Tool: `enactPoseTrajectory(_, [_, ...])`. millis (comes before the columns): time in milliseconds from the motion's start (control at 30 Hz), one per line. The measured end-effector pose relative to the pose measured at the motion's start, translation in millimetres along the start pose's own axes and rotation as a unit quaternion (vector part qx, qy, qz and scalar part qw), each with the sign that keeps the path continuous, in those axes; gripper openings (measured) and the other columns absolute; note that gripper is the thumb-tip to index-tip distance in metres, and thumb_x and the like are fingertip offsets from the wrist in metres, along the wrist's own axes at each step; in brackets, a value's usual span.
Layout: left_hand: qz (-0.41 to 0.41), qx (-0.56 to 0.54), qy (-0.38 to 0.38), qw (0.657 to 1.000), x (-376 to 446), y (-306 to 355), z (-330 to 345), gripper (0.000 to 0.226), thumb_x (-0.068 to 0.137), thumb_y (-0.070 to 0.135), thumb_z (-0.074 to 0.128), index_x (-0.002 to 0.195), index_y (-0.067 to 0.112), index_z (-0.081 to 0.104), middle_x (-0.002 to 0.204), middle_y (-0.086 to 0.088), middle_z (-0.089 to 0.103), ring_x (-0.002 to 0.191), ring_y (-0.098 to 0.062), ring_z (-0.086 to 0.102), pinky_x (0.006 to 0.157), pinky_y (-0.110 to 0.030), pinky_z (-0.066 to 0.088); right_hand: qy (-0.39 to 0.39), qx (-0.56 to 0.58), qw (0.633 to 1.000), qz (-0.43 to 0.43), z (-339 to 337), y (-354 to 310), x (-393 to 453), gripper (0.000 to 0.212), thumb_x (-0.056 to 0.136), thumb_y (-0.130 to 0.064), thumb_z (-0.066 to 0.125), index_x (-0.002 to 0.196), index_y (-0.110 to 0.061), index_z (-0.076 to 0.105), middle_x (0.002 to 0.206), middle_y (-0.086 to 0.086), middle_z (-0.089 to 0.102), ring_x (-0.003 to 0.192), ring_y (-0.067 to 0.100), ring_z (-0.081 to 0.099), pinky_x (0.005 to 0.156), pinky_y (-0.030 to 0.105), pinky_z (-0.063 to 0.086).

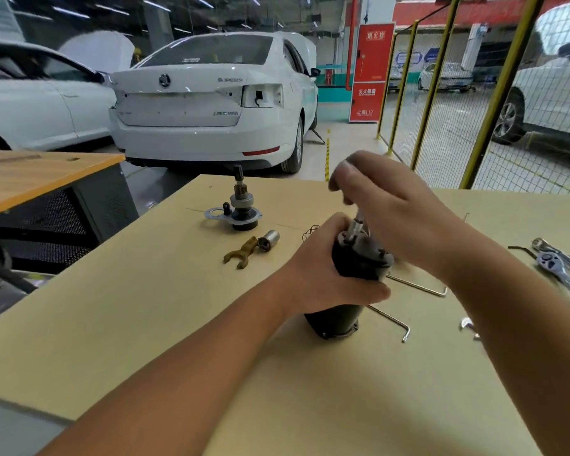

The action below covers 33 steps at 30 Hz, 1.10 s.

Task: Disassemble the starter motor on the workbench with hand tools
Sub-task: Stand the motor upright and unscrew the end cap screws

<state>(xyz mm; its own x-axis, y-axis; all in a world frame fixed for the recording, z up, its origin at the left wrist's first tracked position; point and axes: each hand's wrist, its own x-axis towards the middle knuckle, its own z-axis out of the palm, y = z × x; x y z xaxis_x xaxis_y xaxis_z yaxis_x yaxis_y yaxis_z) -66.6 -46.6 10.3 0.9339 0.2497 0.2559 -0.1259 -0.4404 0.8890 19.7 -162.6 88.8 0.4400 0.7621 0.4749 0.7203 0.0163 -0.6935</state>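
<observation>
1. Several parts already off, so roughly mid-task: drive gear assembly [241,209] stands upright on the workbench [145,307], well beyond and left of the motor housing [352,274]; shift fork [242,251] and plunger [270,239] lie together between them; spring [311,231] just behind the housing.
2. Two long through bolts [418,286] lie just right of the housing, so they look removed.
3. Left hand [320,274] is clamped round the dark housing, holding it upright on the bench.
4. Right hand [385,205] hovers over the housing top, fingers curled at a small metal tool or shaft [356,227]; blurred, cannot tell if it truly grips.
5. Ratchet [553,264] lies far right of the housing.
6. Left to do, my guess: end cap, brushes, armature.
</observation>
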Motion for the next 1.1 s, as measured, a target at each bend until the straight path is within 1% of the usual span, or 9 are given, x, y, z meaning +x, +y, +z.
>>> enactPoseTrajectory(67, [-0.002,-0.018,-0.003,1.000,-2,4,-1,0.071,0.057,0.030,0.087,0.118,0.019,0.053,0.108,-0.008,0.069,0.105,-0.030,0.070,0.096,-0.057,0.057,-0.006,-0.122,0.993,-0.007,-7,-5,0,0.038,0.102,-0.054,0.041,0.094,-0.022,0.060,0.081,-0.005,0.061,0.076,0.012,0.057,0.066,0.035,0.044])
enactPoseTrajectory(133, [0.000,-0.030,-0.009,1.000,-2,4,-2,0.068,0.057,0.031,0.087,0.115,0.018,0.053,0.108,-0.011,0.069,0.105,-0.034,0.069,0.096,-0.060,0.056,-0.048,-0.167,0.985,-0.012,-13,-12,3,0.033,0.102,-0.046,0.045,0.089,-0.019,0.060,0.080,0.000,0.060,0.073,0.015,0.055,0.064,0.032,0.041])
enactPoseTrajectory(333, [-0.017,-0.048,-0.039,0.998,0,2,-10,0.059,0.067,0.020,0.091,0.111,0.037,0.055,0.097,0.021,0.070,0.097,-0.004,0.071,0.083,-0.023,0.060,-0.166,-0.257,0.952,-0.027,-24,-29,17,0.013,0.096,-0.028,0.064,0.086,-0.034,0.057,0.086,-0.016,0.058,0.078,0.000,0.054,0.062,0.022,0.037])
enactPoseTrajectory(533, [-0.016,-0.077,-0.060,0.995,-2,4,-14,0.074,0.058,0.036,0.090,0.122,0.034,0.054,0.111,0.011,0.071,0.110,-0.013,0.070,0.097,-0.033,0.059,-0.220,-0.347,0.910,-0.060,-32,-44,26,0.024,0.087,-0.019,0.074,0.088,-0.038,0.060,0.086,-0.019,0.058,0.079,-0.002,0.054,0.063,0.020,0.039])
enactPoseTrajectory(667, [-0.018,-0.095,-0.061,0.993,-2,2,-15,0.067,0.057,0.038,0.090,0.118,0.041,0.061,0.111,0.014,0.072,0.110,-0.009,0.069,0.090,-0.027,0.058,-0.252,-0.411,0.875,-0.047,-26,-47,25,0.011,0.088,-0.042,0.070,0.090,-0.035,0.061,0.084,-0.016,0.057,0.076,0.002,0.051,0.058,0.024,0.037])
enactPoseTrajectory(767, [-0.012,-0.111,-0.063,0.992,-2,1,-14,0.065,0.055,0.034,0.091,0.114,0.039,0.065,0.106,0.014,0.075,0.104,-0.008,0.072,0.082,-0.021,0.058,-0.231,-0.471,0.850,-0.039,-19,-44,29,0.043,0.095,-0.056,0.055,0.074,-0.020,0.060,0.072,-0.002,0.058,0.065,0.013,0.052,0.051,0.028,0.033])
enactPoseTrajectory(867, [-0.010,-0.119,-0.079,0.990,-4,2,-15,0.069,0.057,0.027,0.092,0.118,0.036,0.061,0.105,0.015,0.075,0.103,-0.008,0.073,0.080,-0.018,0.057,-0.244,-0.496,0.833,-0.027,-18,-51,34,0.049,0.097,-0.056,0.052,0.067,-0.018,0.058,0.065,0.001,0.060,0.060,0.016,0.054,0.050,0.027,0.032])
enactPoseTrajectory(967, [0.012,-0.117,-0.081,0.990,-4,4,-19,0.071,0.062,0.024,0.091,0.125,0.035,0.060,0.115,0.007,0.074,0.112,-0.017,0.071,0.089,-0.025,0.058,-0.274,-0.504,0.818,-0.044,-19,-57,36,0.036,0.091,-0.051,0.065,0.071,-0.021,0.064,0.067,-0.005,0.062,0.062,0.012,0.056,0.050,0.025,0.032])
enactPoseTrajectory(1100, [0.045,-0.161,-0.064,0.984,-4,5,-24,0.060,0.066,0.022,0.088,0.121,0.033,0.067,0.123,-0.003,0.072,0.120,-0.025,0.067,0.100,-0.045,0.057,-0.276,-0.462,0.840,-0.067,-22,-60,33,0.021,0.083,-0.030,0.079,0.071,-0.032,0.062,0.076,-0.012,0.060,0.068,0.004,0.055,0.053,0.019,0.032])
